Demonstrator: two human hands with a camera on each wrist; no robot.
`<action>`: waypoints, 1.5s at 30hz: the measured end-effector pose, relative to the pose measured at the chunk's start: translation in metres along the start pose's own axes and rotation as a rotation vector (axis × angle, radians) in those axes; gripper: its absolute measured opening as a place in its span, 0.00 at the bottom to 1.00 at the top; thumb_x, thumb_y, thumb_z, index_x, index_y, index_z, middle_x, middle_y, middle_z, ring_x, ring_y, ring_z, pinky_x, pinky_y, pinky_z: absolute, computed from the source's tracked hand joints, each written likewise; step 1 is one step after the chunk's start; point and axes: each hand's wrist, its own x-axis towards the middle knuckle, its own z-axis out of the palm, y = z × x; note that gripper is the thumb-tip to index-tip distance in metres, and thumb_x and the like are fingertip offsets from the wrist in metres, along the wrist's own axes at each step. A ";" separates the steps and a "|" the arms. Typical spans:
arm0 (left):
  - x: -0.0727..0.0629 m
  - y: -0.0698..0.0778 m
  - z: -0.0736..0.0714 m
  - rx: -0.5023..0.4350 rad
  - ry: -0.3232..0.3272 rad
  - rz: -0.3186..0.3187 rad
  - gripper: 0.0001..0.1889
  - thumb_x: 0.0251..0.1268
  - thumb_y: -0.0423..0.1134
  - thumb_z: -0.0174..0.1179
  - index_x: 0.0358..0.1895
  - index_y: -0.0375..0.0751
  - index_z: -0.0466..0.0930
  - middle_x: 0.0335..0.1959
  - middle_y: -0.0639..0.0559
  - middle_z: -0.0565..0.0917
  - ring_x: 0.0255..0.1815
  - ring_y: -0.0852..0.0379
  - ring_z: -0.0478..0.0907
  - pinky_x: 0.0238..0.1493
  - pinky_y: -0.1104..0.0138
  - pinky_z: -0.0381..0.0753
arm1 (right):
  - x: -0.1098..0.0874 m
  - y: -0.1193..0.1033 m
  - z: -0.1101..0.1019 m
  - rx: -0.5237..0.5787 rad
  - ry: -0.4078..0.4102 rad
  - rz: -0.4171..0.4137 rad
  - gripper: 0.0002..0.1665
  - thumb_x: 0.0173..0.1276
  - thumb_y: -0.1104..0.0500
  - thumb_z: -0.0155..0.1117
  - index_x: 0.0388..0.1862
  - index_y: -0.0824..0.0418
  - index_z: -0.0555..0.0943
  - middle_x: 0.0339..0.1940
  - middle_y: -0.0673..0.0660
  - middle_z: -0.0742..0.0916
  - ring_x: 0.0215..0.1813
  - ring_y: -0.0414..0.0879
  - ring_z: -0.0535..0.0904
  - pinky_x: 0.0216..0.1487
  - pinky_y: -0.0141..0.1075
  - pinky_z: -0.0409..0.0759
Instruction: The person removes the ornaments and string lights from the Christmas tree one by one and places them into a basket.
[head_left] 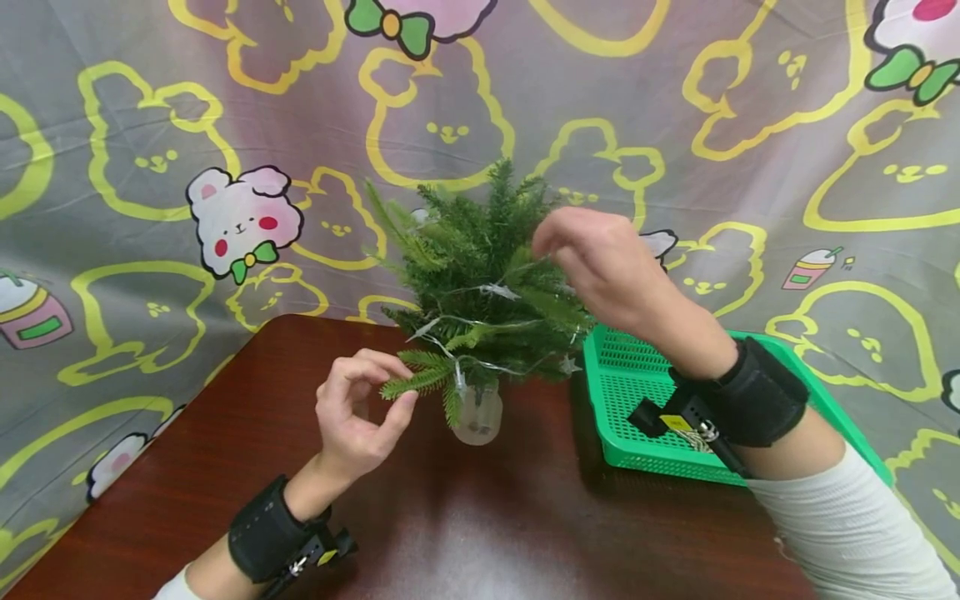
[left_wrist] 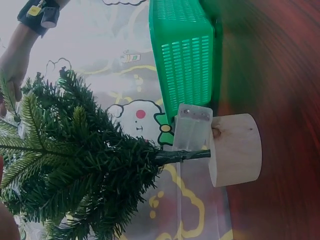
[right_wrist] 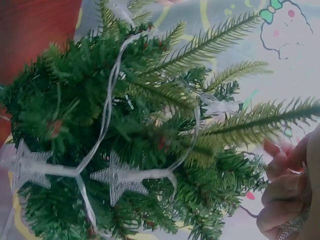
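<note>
A small artificial Christmas tree stands on the table, its round wooden base showing in the left wrist view. Clear string lights with star-shaped covers wind around its branches. My left hand is low at the tree's left side, thumb and fingers pinching the tip of a branch. Up at the right side of the tree is my right hand, fingers curled. In the right wrist view, a clear, silvery piece of the light string shows in its grip. Beside the trunk is a translucent box.
A green plastic basket sits right of the tree, under my right forearm, with a small pale bundle in it. Behind the dark red-brown table hangs a grey cloth printed with yellow cartoon outlines.
</note>
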 end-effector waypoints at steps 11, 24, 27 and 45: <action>0.004 -0.004 -0.003 -0.104 0.025 0.008 0.30 0.67 0.48 0.63 0.33 0.17 0.68 0.32 0.39 0.83 0.35 0.53 0.83 0.41 0.72 0.83 | 0.002 -0.005 -0.002 -0.063 -0.059 0.080 0.08 0.68 0.59 0.66 0.31 0.59 0.77 0.21 0.53 0.75 0.24 0.43 0.65 0.31 0.34 0.64; 0.018 -0.033 -0.039 0.199 0.149 -0.385 0.12 0.65 0.23 0.56 0.49 0.17 0.75 0.40 0.53 0.83 0.41 0.58 0.81 0.46 0.73 0.80 | 0.001 -0.004 -0.006 -0.049 -0.076 0.076 0.06 0.67 0.61 0.68 0.32 0.59 0.79 0.22 0.52 0.79 0.23 0.40 0.68 0.28 0.31 0.66; 0.014 -0.041 -0.045 0.312 0.104 -0.471 0.14 0.65 0.23 0.58 0.53 0.23 0.78 0.43 0.59 0.82 0.45 0.61 0.80 0.49 0.75 0.78 | 0.000 -0.004 -0.006 -0.043 -0.070 0.060 0.05 0.66 0.61 0.69 0.32 0.58 0.80 0.22 0.52 0.78 0.22 0.40 0.67 0.28 0.31 0.65; -0.001 -0.058 -0.038 0.223 -0.046 -0.614 0.16 0.68 0.26 0.58 0.57 0.29 0.78 0.49 0.43 0.84 0.46 0.65 0.82 0.51 0.77 0.81 | -0.003 -0.001 -0.008 -0.080 -0.090 0.064 0.06 0.64 0.59 0.72 0.30 0.54 0.82 0.23 0.49 0.82 0.22 0.38 0.68 0.27 0.29 0.65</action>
